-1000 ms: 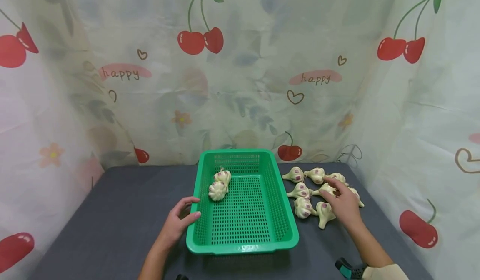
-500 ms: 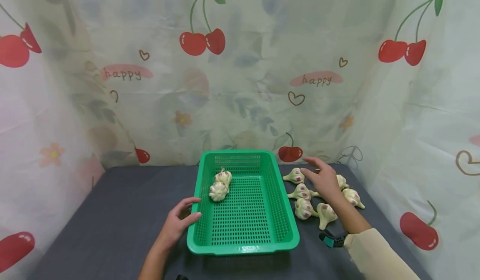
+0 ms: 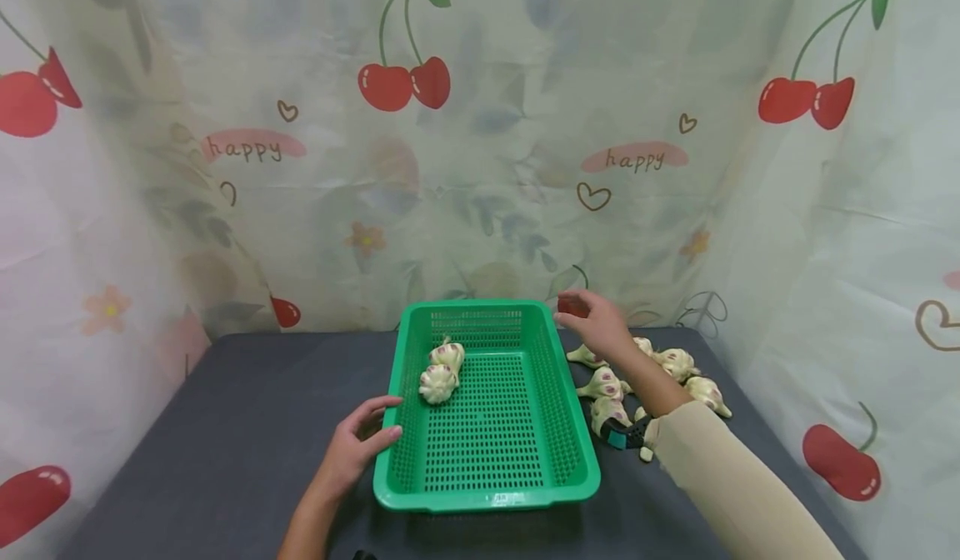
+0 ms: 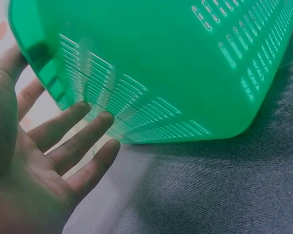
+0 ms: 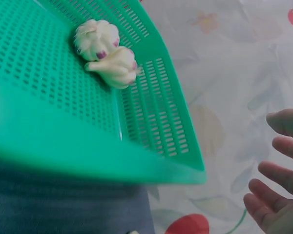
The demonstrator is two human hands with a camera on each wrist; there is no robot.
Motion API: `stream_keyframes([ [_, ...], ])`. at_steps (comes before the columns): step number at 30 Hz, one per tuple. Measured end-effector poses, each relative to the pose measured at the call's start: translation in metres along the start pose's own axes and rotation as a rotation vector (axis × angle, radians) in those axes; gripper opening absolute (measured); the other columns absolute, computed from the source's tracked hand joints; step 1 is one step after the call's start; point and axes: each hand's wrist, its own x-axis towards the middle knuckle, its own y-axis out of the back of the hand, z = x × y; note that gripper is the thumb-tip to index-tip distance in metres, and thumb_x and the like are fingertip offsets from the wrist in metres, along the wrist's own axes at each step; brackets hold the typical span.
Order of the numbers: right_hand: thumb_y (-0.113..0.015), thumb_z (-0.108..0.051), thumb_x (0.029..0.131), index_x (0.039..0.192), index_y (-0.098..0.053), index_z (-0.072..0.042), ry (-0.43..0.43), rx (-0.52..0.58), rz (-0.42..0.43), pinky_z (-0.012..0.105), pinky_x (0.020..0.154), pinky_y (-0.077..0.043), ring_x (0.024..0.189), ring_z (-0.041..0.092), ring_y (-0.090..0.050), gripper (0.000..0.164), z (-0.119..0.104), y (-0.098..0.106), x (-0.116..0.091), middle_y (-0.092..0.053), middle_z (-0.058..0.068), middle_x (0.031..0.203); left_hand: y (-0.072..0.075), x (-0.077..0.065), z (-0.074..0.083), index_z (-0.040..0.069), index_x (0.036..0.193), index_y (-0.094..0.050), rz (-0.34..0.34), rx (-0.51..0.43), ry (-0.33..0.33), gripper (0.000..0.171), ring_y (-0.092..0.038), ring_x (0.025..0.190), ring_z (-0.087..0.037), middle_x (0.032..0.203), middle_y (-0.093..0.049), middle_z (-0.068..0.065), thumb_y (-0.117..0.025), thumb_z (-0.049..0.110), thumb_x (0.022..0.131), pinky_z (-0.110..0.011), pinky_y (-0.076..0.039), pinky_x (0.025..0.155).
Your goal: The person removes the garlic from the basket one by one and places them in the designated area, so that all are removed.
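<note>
In the head view a green plastic basket stands on a dark table, with two garlic bulbs inside by its left wall. My left hand rests at the left rim with its thumb and forefinger over the edge. The left wrist view has its other fingers loosely straight along the outer wall. My right hand hovers beyond the basket's far right corner. In the right wrist view its fingers are spread and hold nothing. Several garlic bulbs lie right of the basket, partly hidden by the right arm.
A dark tabletop extends left of the basket. A patterned curtain encloses the back and both sides. A black and teal wrist strap hangs at the right cuff, above the garlic.
My right hand has moved from over the garlic bulbs, away and to the left, towards the basket's far right corner. The left hand, basket and bulbs have stayed in place.
</note>
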Motion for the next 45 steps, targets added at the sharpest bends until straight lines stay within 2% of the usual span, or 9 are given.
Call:
stream_keyframes([
  [7, -0.064, -0.023, 0.096, 0.138, -0.052, -0.008, -0.030, 0.033, -0.113, 0.052, 0.095, -0.043, 0.128, 0.039, -0.045, 0.046, -0.018, -0.017, 0.017, -0.049, 0.020, 0.140, 0.001, 0.000, 0.000, 0.010, 0.128, -0.060, 0.000, -0.001, 0.000, 0.039, -0.057, 0.116, -0.033, 0.129, -0.058, -0.019, -0.070, 0.014, 0.090, -0.038, -0.047, 0.089],
  [14, -0.066, -0.028, 0.095, 0.138, -0.051, -0.011, -0.069, 0.040, -0.187, 0.050, 0.093, -0.044, 0.125, 0.034, -0.049, 0.049, -0.034, -0.042, 0.032, -0.049, 0.017, 0.140, 0.000, 0.000, 0.000, 0.010, 0.128, -0.060, -0.008, 0.002, -0.008, 0.039, -0.055, 0.119, -0.033, 0.130, -0.057, -0.018, -0.069, 0.013, 0.091, -0.039, -0.046, 0.091],
  [19, -0.066, -0.026, 0.095, 0.139, -0.051, -0.009, -0.056, 0.061, -0.233, 0.049, 0.093, -0.045, 0.125, 0.036, -0.049, 0.049, -0.038, -0.065, 0.038, -0.050, 0.017, 0.139, -0.001, 0.000, 0.000, 0.010, 0.128, -0.060, -0.003, 0.007, -0.013, 0.038, -0.054, 0.119, -0.033, 0.130, -0.057, -0.017, -0.070, 0.013, 0.091, -0.042, -0.044, 0.093],
  [27, -0.064, -0.028, 0.096, 0.142, -0.049, -0.011, -0.070, 0.097, -0.312, 0.049, 0.093, -0.044, 0.126, 0.036, -0.048, 0.051, -0.040, -0.095, 0.032, -0.050, 0.018, 0.139, -0.001, -0.001, -0.002, 0.007, 0.128, -0.059, -0.012, 0.004, -0.043, 0.039, -0.054, 0.119, -0.033, 0.130, -0.057, -0.018, -0.069, 0.012, 0.091, -0.038, -0.045, 0.091],
  [32, -0.065, -0.031, 0.095, 0.140, -0.052, -0.014, -0.097, 0.150, -0.342, 0.049, 0.092, -0.044, 0.123, 0.034, -0.050, 0.050, -0.033, -0.114, 0.031, -0.053, 0.017, 0.135, -0.001, 0.001, -0.002, 0.008, 0.127, -0.059, -0.011, -0.001, -0.034, 0.038, -0.054, 0.119, -0.031, 0.130, -0.057, -0.017, -0.069, 0.012, 0.091, -0.036, -0.046, 0.091],
  [37, -0.065, -0.030, 0.095, 0.138, -0.054, -0.010, -0.096, 0.160, -0.377, 0.049, 0.090, -0.045, 0.118, 0.034, -0.052, 0.049, -0.029, -0.131, 0.030, -0.056, 0.017, 0.129, -0.001, 0.000, 0.000, 0.007, 0.128, -0.058, -0.016, 0.000, -0.042, 0.039, -0.055, 0.119, -0.031, 0.130, -0.057, -0.019, -0.069, 0.011, 0.091, -0.035, -0.046, 0.090],
  [45, -0.065, -0.027, 0.095, 0.134, -0.057, -0.007, -0.045, 0.109, -0.455, 0.049, 0.090, -0.045, 0.118, 0.036, -0.053, 0.045, -0.033, -0.150, 0.024, -0.058, 0.019, 0.128, -0.002, -0.001, 0.002, 0.004, 0.129, -0.056, -0.034, -0.029, -0.054, 0.039, -0.054, 0.119, -0.036, 0.130, -0.056, -0.022, -0.067, 0.010, 0.092, -0.032, -0.047, 0.088],
])
